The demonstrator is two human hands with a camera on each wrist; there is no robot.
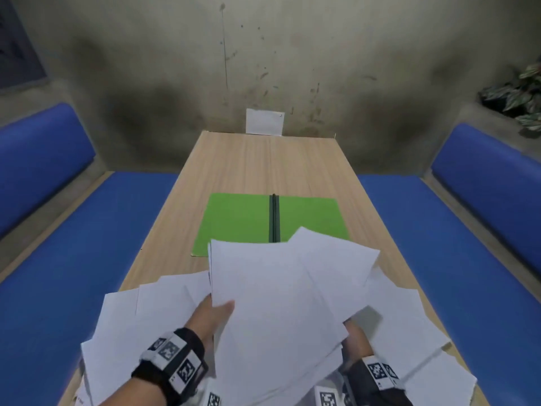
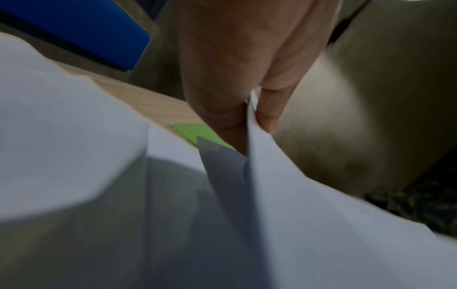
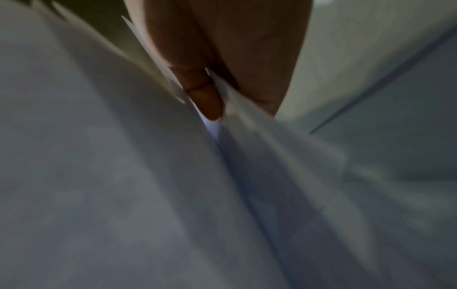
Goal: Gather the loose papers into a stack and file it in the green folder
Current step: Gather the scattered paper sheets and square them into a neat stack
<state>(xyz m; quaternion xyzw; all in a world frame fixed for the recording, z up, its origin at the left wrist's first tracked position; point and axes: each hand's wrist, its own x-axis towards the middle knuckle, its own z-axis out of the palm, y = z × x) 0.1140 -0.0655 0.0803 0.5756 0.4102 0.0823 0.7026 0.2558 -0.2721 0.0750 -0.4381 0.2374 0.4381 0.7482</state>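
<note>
An uneven bundle of white papers (image 1: 281,294) is lifted above the near end of the wooden table (image 1: 263,162). My left hand (image 1: 215,310) pinches its left edge, thumb on top; the left wrist view shows the papers (image 2: 309,205) between thumb and fingers of that hand (image 2: 249,121). My right hand (image 1: 355,338) grips the bundle's lower right corner, its fingers mostly hidden under the sheets; in the right wrist view the hand (image 3: 217,97) clamps paper (image 3: 123,176). More loose sheets (image 1: 123,326) lie fanned on the table beneath. The green folder (image 1: 237,221) lies open and flat beyond the papers.
Blue benches (image 1: 76,259) run along both sides of the table. A white card (image 1: 264,121) leans on the stained wall at the table's far end. A leafy plant (image 1: 524,92) sits on a ledge at the upper right.
</note>
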